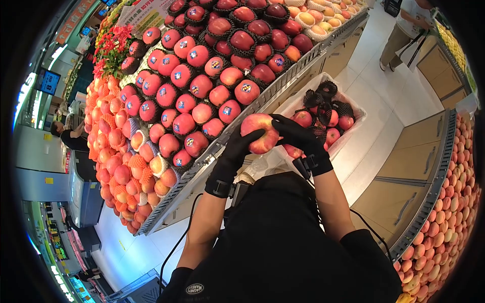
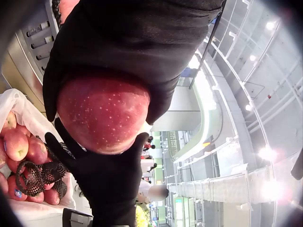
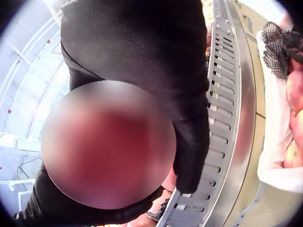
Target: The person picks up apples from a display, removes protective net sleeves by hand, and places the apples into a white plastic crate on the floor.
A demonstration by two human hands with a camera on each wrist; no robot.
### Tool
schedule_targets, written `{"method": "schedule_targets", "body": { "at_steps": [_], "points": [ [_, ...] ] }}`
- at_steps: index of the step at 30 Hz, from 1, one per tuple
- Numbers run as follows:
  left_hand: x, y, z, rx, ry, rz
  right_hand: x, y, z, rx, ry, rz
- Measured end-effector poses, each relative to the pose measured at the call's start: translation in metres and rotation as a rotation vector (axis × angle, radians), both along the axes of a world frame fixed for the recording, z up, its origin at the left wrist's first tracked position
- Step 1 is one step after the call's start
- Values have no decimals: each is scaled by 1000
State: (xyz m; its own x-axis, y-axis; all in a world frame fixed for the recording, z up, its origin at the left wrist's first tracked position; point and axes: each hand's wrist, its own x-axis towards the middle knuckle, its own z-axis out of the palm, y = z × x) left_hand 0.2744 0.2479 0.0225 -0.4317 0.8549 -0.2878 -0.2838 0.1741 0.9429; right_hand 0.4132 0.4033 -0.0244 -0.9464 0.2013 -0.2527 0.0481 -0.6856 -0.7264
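Observation:
Between my two black-gloved hands is a large red apple with yellowish streaks, above the front edge of the fruit stand. My left hand grips it from the left, its thumb across the near side. On the other side my right hand holds it with fingertips at its upper right. The left wrist view shows the apple's speckled red skin with the right hand's fingers spread against it. In the right wrist view a round blur covers the apple, and the right hand curves over it.
Red apples in black foam nets fill the sloped stand, bordered by a slotted metal rail. Beside my right hand stands a lined crate with apples and loose black nets. More fruit lies at right. A person stands in the aisle.

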Motion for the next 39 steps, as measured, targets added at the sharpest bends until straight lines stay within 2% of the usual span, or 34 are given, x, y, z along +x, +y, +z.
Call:
{"method": "schedule_targets", "body": {
  "at_steps": [3,6,7,10,11,14,15,18,21,23,24,26,28,30,31,32,34,35,39],
  "points": [
    [4,13,-9,-56,108,-162,4,-4,-5,13,171,-28],
    [13,25,-5,-119,-17,-186,17,4,-9,114,191,-30],
    [18,27,3,-124,-38,-174,27,0,7,45,141,-113],
    [22,34,-3,-205,-283,-21,39,18,-22,-11,68,-225],
    [20,34,-5,-261,-242,4,46,25,-41,78,-7,-329],
    [7,26,-15,-100,-176,-87,73,35,-35,200,-140,-465],
    [-3,21,-27,-66,-278,-79,78,43,-46,258,-157,-510],
    [-8,12,-25,-95,-352,4,105,46,-45,200,-168,-531],
    [-13,-1,-32,-60,-345,52,115,39,-47,187,-460,-586],
    [-19,-9,-41,-52,-352,100,124,51,-87,122,-532,-551],
    [-21,-13,-40,-46,-365,105,125,47,-90,97,-551,-531],
    [-26,-22,-40,-27,-393,124,122,49,-136,72,-617,-608],
    [-30,-33,-39,13,-309,112,114,52,-170,56,-787,-571],
    [-36,-45,-40,40,-253,116,110,42,-185,103,-763,-590],
    [-39,-50,-39,27,-286,147,107,39,-202,171,-651,-644],
    [-43,-55,-37,15,-320,180,105,38,-231,239,-538,-696],
    [-47,-65,-34,15,-385,240,103,36,-288,295,-458,-766],
    [-49,-71,-34,28,-415,267,102,34,-317,284,-492,-785],
    [-49,-86,-36,57,-427,317,95,26,-301,267,-507,-763]
  ]
}}
